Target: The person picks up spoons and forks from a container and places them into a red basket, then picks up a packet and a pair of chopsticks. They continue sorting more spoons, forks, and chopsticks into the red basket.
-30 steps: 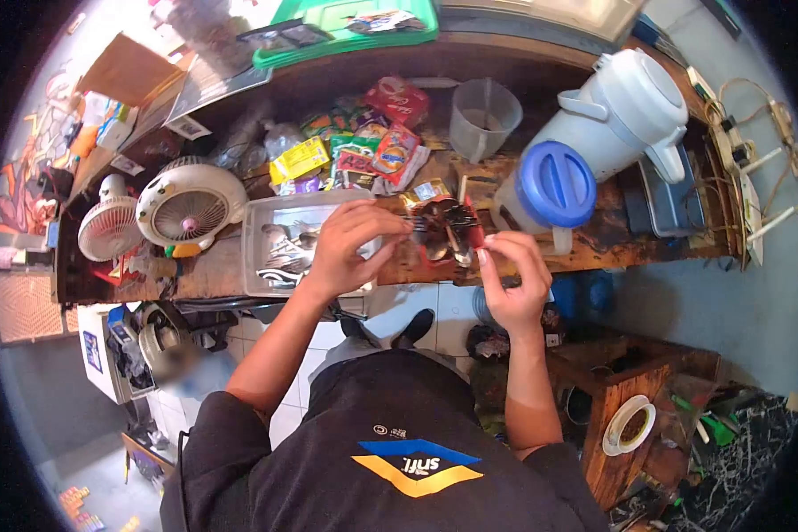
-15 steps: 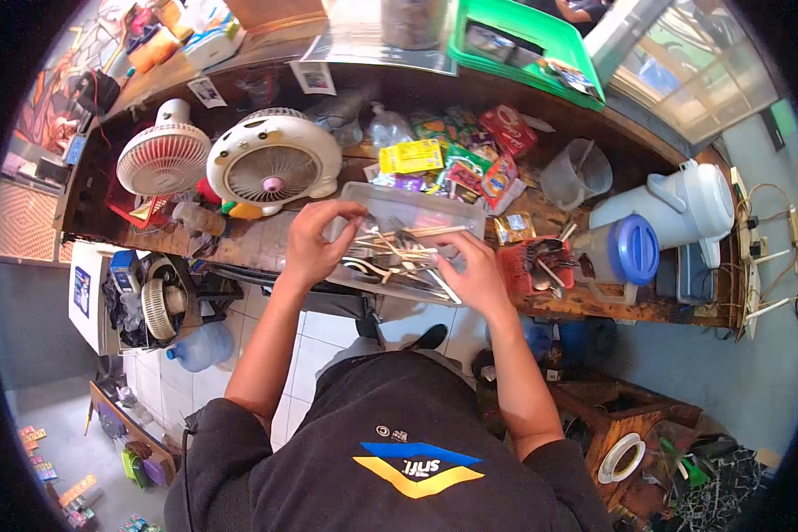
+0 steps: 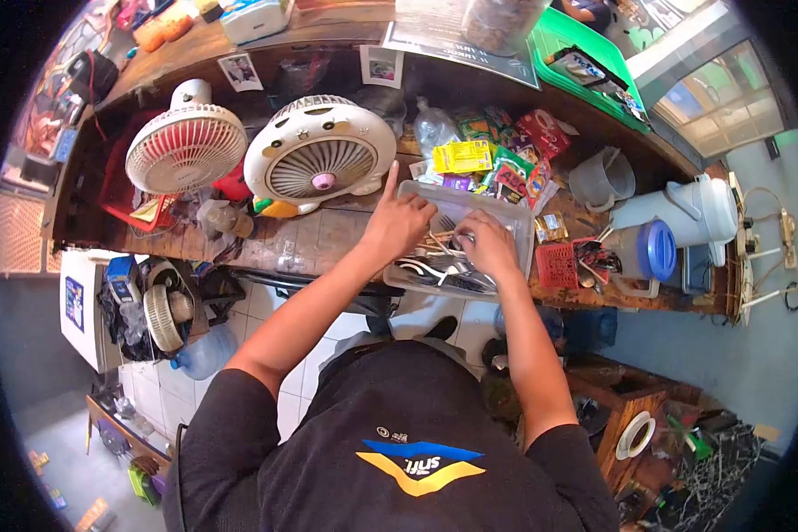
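Note:
A clear plastic container (image 3: 525,232) at the front of the wooden counter holds a jumble of cutlery (image 3: 434,266), with spoons, forks and thin wooden sticks among it. My left hand (image 3: 401,223) is over its left wall, the index finger stretched out and the other fingers bent. I see nothing held in it. Inside the container, my right hand (image 3: 489,244) has its fingers closed down among the utensils. A shiny bit shows at those fingertips, too small to name. Right of the container stands a red basket (image 3: 556,266) with more utensils in it.
Two fans, a white one (image 3: 186,149) and an animal-faced one (image 3: 324,155), stand at left. Colourful sachets (image 3: 510,168) lie behind the container. A clear measuring jug (image 3: 601,177), a thermos jug (image 3: 678,211) and a blue-lidded pitcher (image 3: 656,250) stand at right.
The head view has shifted, so the counter appears farther right. My left index finger has straightened out from a curved grip. My right hand has moved deeper over the cutlery and its fingers have curled in.

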Motion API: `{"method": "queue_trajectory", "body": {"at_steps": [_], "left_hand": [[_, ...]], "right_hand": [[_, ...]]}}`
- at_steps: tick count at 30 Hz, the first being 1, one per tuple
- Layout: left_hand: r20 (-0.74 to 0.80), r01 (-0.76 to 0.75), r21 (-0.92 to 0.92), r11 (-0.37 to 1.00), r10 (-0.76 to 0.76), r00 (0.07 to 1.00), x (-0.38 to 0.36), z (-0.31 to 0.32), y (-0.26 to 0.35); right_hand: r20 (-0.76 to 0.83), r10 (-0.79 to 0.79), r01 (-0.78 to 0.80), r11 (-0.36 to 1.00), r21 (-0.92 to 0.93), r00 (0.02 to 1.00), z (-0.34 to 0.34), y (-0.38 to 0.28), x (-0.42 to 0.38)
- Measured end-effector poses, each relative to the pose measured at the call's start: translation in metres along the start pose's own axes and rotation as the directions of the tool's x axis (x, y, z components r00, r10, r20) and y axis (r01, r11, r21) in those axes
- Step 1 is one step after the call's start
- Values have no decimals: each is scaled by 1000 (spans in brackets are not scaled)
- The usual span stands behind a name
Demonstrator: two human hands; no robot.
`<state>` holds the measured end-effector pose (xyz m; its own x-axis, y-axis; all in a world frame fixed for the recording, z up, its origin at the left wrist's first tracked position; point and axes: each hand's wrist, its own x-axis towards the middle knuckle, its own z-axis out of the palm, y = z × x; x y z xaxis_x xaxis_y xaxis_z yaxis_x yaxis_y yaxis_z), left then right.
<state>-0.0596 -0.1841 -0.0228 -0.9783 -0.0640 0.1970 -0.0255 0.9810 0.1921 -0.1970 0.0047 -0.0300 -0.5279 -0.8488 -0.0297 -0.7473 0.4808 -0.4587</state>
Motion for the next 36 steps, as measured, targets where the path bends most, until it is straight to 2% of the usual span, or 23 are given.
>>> {"method": "queue_trajectory", "body": {"at_steps": [3,6,8,12,14,16,18,23,25,26,28,31,36], "left_hand": [[144,58,187,981,-86,986,8,19,0],[142,80,167,983,-104,984,15,19,0],[92,48,159,986,-63,994,15,23,-7],[128,69,35,997,-73,989,9,-14,-5],[62,119,-234,965,-107,992,1,-33,-6],[61,121,-290,949,-108,992,-5,-47,-9],[-93,61,-456,888,-116,989,-13,-57,-11],[-235,-15,-507,862,-122,964,-21,-82,-8],[-350,-77,-456,887,-99,932,-21,-92,-7],[-349,-77,-456,886,-99,932,-21,-98,-5],[-411,-137,-541,830,-119,904,-18,-108,-1],[-484,-180,-555,813,-140,864,-14,-115,4],[-489,-199,-573,795,-137,861,4,-131,27]], "right_hand": [[-27,46,-45,998,37,999,-23,-12,-6],[-105,49,-39,994,98,993,-34,-13,-11],[-164,47,-24,990,138,985,-43,-15,-19],[-286,62,6,973,233,956,-61,-24,-28],[-426,16,106,959,263,905,-70,-32,-35],[-436,21,134,937,322,900,-75,-39,-40],[-483,13,209,891,404,875,-79,-50,-44],[-500,20,227,875,428,866,-83,-70,-46],[-503,-14,263,866,426,864,-87,-77,-46],[-503,-13,261,866,426,864,-88,-79,-45],[-529,-103,329,875,354,843,-91,-81,-45],[-541,-121,358,862,359,832,-95,-81,-48],[-597,-83,364,855,368,798,-108,-63,-63]]}}
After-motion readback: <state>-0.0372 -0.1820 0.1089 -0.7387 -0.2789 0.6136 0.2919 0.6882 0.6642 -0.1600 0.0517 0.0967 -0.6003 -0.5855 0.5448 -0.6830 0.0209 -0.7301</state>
